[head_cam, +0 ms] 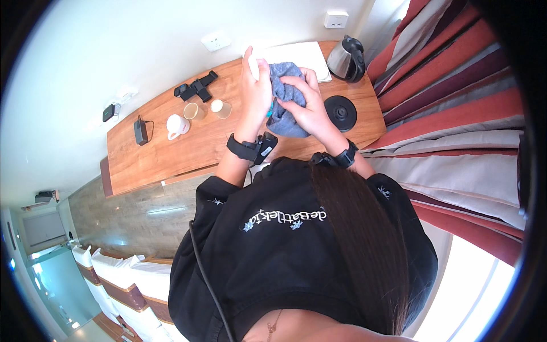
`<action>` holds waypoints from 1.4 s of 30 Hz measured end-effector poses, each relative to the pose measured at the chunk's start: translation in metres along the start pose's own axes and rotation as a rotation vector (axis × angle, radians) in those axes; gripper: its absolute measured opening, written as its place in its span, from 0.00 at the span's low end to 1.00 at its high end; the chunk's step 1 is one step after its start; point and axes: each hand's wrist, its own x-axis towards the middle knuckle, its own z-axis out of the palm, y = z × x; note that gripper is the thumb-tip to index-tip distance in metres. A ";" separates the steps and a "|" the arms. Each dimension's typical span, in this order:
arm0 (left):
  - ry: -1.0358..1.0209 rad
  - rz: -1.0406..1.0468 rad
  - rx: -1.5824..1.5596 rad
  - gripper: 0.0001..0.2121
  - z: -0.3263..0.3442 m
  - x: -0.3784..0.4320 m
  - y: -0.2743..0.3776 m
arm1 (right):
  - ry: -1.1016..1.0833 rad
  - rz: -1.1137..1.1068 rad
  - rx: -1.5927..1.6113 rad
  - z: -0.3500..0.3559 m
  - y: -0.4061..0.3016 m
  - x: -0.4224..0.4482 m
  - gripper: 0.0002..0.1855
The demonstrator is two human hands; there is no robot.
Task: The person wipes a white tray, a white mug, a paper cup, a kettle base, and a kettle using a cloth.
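Observation:
A crumpled blue-grey cloth [285, 85] is bunched between my two hands above the wooden desk. My right hand [308, 100] grips it from the right with bent fingers and thumb. At the cloth's left side is my left hand [257, 87], its fingers pointing toward the wall and its thumb side close against the fabric. A white patch shows between its thumb and fingers; whether that is a held object or the background cannot be told. A small teal thing [270, 110] peeks out between the left palm and the cloth. Both wrists wear black straps with devices.
On the wooden desk [205, 145] are a kettle [340, 60], its round black base [340, 113], a white tray or sheet [318, 60], two paper cups [221, 108], a white mug [177, 125], a black strap mount [198, 88] and a power adapter [140, 131]. Striped curtains [448, 85] hang right.

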 end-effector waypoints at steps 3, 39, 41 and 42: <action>0.005 0.102 0.079 0.29 0.005 -0.002 -0.003 | 0.055 0.017 -0.004 -0.005 0.004 0.004 0.21; -0.205 -0.528 -1.063 0.20 -0.028 -0.009 -0.035 | -0.202 0.059 0.197 -0.007 0.026 0.008 0.23; -0.237 -0.542 -1.029 0.20 -0.025 -0.012 -0.031 | -0.146 0.031 0.129 -0.011 0.026 0.009 0.23; -0.262 -0.547 -0.998 0.21 -0.024 -0.013 -0.024 | -0.098 -0.004 0.061 -0.014 0.025 0.011 0.23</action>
